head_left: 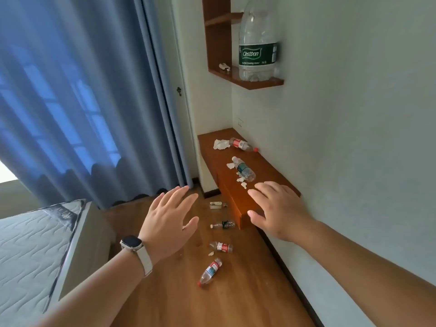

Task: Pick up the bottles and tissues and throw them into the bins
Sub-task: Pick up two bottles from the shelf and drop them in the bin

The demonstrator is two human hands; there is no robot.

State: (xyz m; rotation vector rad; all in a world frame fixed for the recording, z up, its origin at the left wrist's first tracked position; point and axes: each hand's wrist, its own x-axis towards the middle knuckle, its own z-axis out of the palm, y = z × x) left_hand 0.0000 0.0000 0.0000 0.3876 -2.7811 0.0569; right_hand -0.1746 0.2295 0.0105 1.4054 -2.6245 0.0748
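Left hand (pixel 167 223) and right hand (pixel 278 208) spread, empty; green-label bottle (pixel 245 169) lies just beyond the right, base nearest.

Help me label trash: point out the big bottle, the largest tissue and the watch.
big bottle (pixel 257 54), head view, green label.
largest tissue (pixel 220 144), head view, crumpled middle.
watch (pixel 131 242), head view, dark face.

The top of the big water bottle (pixel 258 43) ran past the upper edge, the mattress (pixel 23 244) past the left. A small white object (pixel 224 66) on the wall shelf (pixel 259 84) and a pale box (pixel 215 205) on the floor (pixel 236 298) were too small to identify.
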